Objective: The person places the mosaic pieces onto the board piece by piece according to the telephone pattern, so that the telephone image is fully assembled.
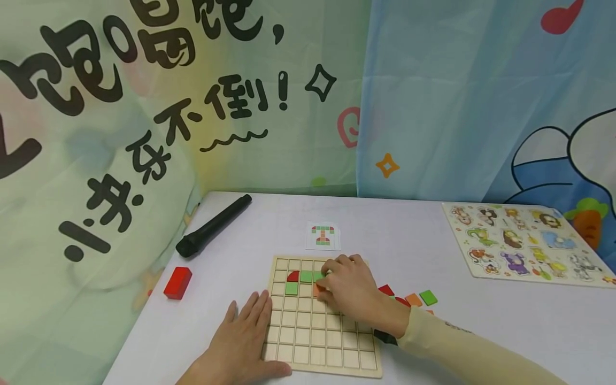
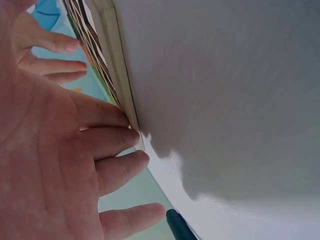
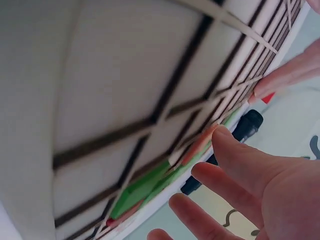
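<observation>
Grid board point(image 1: 302, 337): flat on worktop point(image 1: 269, 224).
Left hand point(image 1: 243, 339): spread against board's left edge, likely bracing it.
Right hand point(image 1: 353, 291): fingers parted at orange tile point(image 1: 316, 290); contact unclear.
Pattern card point(image 1: 323, 236): beyond board, presumably for reference.

Green cloth point(image 1: 289, 168) (black lettering point(image 1: 178, 122) across it) and blue cloth point(image 1: 433, 107) hang behind a white table point(image 1: 520, 315).

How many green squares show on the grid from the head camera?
3: the lower green square below the red piece, the middle green square right of that piece, and the third green square beyond, partly under the right hand, which may hide more.
</observation>
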`<state>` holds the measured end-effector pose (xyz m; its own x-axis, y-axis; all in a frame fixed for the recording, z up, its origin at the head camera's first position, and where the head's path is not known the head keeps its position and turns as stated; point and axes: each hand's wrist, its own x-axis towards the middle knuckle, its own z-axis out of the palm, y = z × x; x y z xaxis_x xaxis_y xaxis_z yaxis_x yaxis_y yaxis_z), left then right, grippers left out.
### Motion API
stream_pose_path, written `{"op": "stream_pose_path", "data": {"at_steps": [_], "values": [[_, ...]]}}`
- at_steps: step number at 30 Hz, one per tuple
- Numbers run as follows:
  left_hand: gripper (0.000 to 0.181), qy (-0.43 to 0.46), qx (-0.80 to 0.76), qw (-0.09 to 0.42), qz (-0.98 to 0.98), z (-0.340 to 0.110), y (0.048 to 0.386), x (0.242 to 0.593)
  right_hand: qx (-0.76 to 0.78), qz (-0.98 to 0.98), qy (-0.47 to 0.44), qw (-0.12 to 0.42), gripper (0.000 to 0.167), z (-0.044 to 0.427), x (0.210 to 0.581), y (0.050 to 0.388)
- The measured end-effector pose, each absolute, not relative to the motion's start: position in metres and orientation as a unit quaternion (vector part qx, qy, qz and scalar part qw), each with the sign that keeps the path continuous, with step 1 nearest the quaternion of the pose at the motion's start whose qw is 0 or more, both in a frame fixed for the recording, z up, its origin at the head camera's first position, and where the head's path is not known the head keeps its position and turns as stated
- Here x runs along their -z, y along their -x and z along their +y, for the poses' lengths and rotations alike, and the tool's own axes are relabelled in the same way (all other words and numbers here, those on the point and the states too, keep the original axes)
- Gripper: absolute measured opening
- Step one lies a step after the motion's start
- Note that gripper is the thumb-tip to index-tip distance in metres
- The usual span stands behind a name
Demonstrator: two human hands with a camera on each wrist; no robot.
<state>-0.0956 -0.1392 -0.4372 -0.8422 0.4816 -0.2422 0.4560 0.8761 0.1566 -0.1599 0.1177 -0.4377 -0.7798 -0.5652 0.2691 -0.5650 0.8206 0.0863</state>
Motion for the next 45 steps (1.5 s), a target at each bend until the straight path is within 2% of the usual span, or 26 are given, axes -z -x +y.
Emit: {"op": "stream_pose_path", "data": {"at_steps": [12, 26, 31, 37, 45], "values": [[0.126, -0.246, -0.035, 0.142, 0.958, -0.138, 0.098, 0.437, -0.050, -0.964, -0.241, 0.100, 0.025, 0.140, 0.419, 0.158], [0.126, -0.248, -0.030, 0.138, 0.958, -0.138, 0.098, 0.438, -0.075, -0.980, -0.164, 0.082, 0.030, 0.211, 0.405, 0.151], [0.126, -0.244, -0.031, 0.143, 0.959, -0.138, 0.098, 0.437, -0.082, -0.987, -0.130, 0.050, 0.029, 0.240, 0.407, 0.143], [0.127, -0.246, -0.021, 0.143, 0.959, -0.137, 0.097, 0.436, -0.086, -0.992, -0.089, -0.014, 0.030, 0.266, 0.413, 0.133], [0.127, -0.249, -0.022, 0.137, 0.959, -0.138, 0.097, 0.437, -0.079, -0.991, -0.093, -0.060, 0.029, 0.282, 0.421, 0.126]]}}
